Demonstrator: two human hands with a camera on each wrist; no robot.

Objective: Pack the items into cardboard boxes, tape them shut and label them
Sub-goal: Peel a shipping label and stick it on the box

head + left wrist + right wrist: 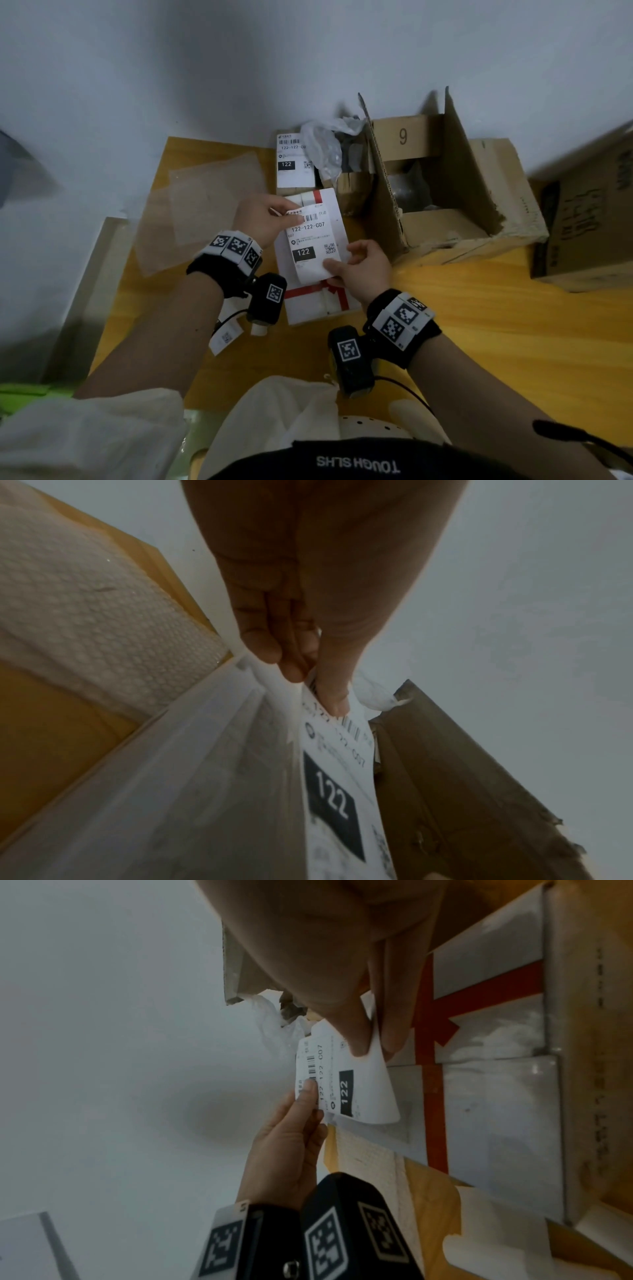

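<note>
A yellow wooden table (479, 325) stands against a pale wall (171, 68). A crumpled clear plastic bag (322, 144) lies at the table's far edge. At the near left edge a small white tag (226, 337) with a printed code, possibly on a cable, rests on the wood. A green surface (24, 390) shows at the lower left.

My head camera looks steeply down on the table (479, 325) from above. Each wrist camera sits close behind its fingers, looking along the hand. All three views share the label (313, 240), which both wrist cameras see from very near.
</note>
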